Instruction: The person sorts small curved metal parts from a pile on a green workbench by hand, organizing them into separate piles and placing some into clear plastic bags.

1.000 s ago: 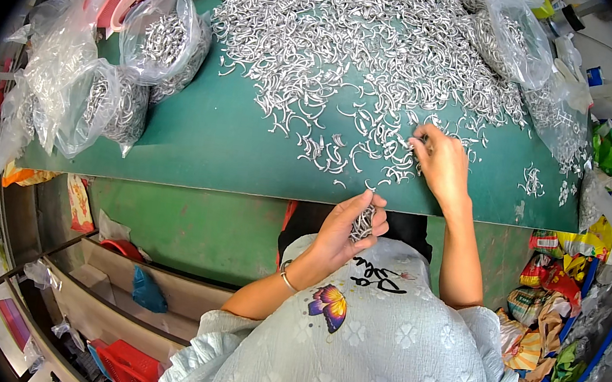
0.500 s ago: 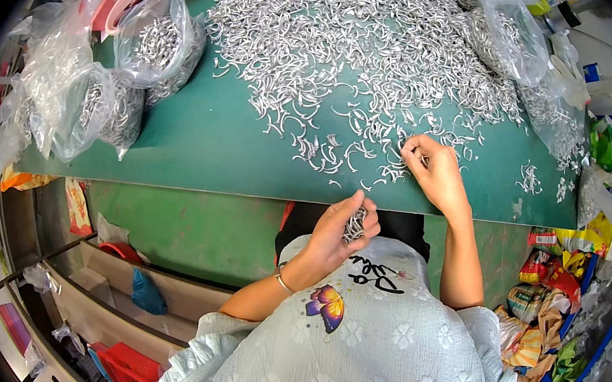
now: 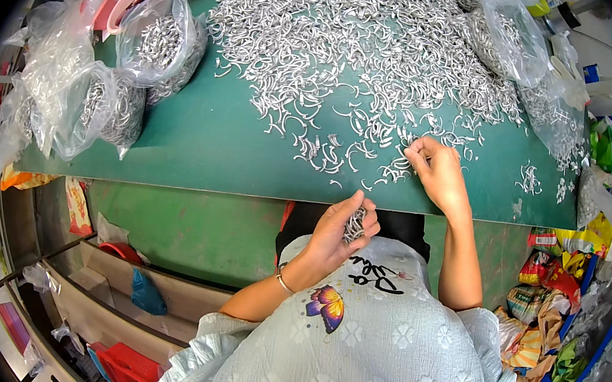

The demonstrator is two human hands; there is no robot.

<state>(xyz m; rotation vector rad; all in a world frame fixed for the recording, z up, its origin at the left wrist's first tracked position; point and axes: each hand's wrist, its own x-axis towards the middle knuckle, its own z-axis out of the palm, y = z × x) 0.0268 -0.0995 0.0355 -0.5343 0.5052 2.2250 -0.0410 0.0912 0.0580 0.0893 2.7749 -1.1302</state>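
A wide heap of small curved silver metal pieces (image 3: 355,27) spreads over the green table (image 3: 197,148), thinning out toward its front edge. My left hand (image 3: 339,229) is just off that front edge, fingers curled round a clump of the curved metal pieces (image 3: 354,227). On the near right fringe of the heap, my right hand (image 3: 435,168) has its thumb and fingertips pinched together over the scattered pieces. Whatever lies between those fingertips is too small and covered to make out.
Clear plastic bags of metal parts (image 3: 157,49) stand at the table's left, beside a pink-rimmed container (image 3: 127,1). Another open bag (image 3: 516,37) lies at the back right. Below left is a shelf unit (image 3: 121,287) with a red basket (image 3: 127,370); colourful packages (image 3: 535,300) crowd the right.
My right hand has shifted very slightly, its fingers closing in more over the pieces. The left hand keeps its place with the clump.
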